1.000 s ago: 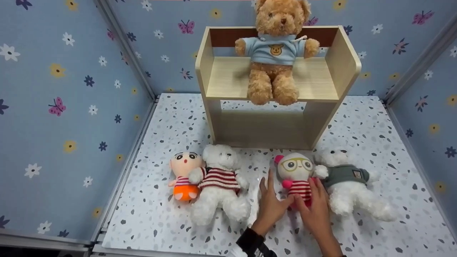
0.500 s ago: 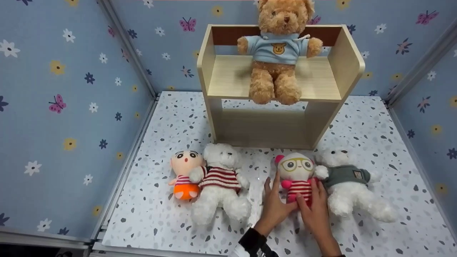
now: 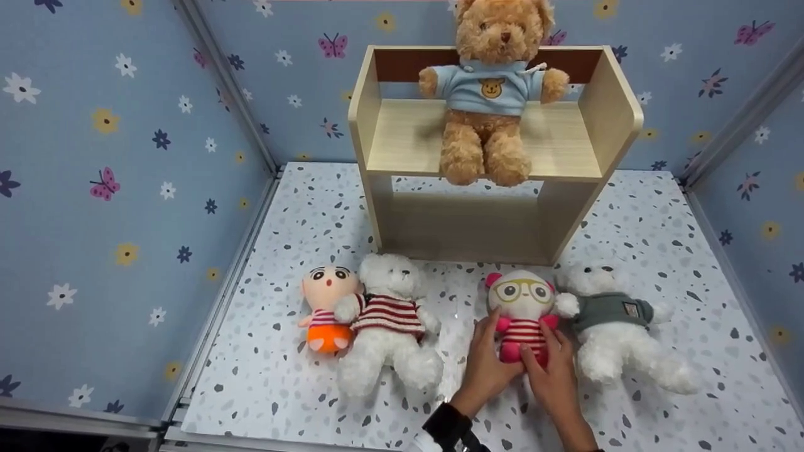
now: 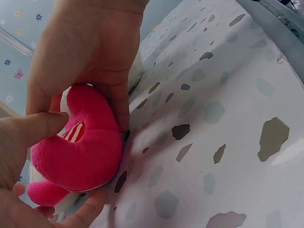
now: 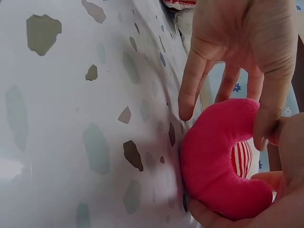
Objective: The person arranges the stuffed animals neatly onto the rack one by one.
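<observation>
Both hands cup the glasses doll where it lies on the speckled floor: the left hand curls round its left flank, the right hand round its pink legs, thumbs pressing in. Squeezing evenly from both sides looks the surest hold on it. The grey-sweater bear touches its right arm, so a straight lift seems wise. Beyond, the wooden shelf seats 1 brown bear, with bare board at either side.
</observation>
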Tool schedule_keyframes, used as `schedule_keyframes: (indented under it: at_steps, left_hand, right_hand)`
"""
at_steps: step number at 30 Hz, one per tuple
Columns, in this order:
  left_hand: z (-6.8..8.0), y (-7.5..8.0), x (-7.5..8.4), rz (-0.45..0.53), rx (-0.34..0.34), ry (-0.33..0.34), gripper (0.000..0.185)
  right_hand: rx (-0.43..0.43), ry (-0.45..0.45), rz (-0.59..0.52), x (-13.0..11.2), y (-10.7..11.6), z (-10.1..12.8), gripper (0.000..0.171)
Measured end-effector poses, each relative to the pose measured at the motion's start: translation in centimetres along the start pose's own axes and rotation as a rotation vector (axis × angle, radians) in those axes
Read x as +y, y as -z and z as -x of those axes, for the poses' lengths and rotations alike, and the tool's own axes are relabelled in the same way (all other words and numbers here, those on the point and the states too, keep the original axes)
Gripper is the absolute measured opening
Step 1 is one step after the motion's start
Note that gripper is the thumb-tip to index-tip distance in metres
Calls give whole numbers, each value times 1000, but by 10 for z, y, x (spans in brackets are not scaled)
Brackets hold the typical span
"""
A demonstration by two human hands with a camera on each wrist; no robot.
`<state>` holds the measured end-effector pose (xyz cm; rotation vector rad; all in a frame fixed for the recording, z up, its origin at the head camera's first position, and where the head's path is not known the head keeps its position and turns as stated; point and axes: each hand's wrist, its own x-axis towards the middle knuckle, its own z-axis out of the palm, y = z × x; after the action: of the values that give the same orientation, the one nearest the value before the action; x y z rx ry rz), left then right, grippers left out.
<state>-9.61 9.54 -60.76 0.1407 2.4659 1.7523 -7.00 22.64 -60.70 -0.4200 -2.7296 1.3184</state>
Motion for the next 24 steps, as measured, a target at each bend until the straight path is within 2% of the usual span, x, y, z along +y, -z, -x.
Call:
schedule_keyframes:
  at_steps: [7,17,24]
  left_hand:
    - [-2,-1,-3,-36,-4,8,100]
    - [-3,-1,-8,-19,34,-58,77]
    - [-4,0,-9,-34,47,-59,66]
  right_hand:
    - [-20,-35,25,-2,-2,1,59]
    - [34,20,25,-2,-3,0,60]
    - [31,13,-4,-3,-1,0,58]
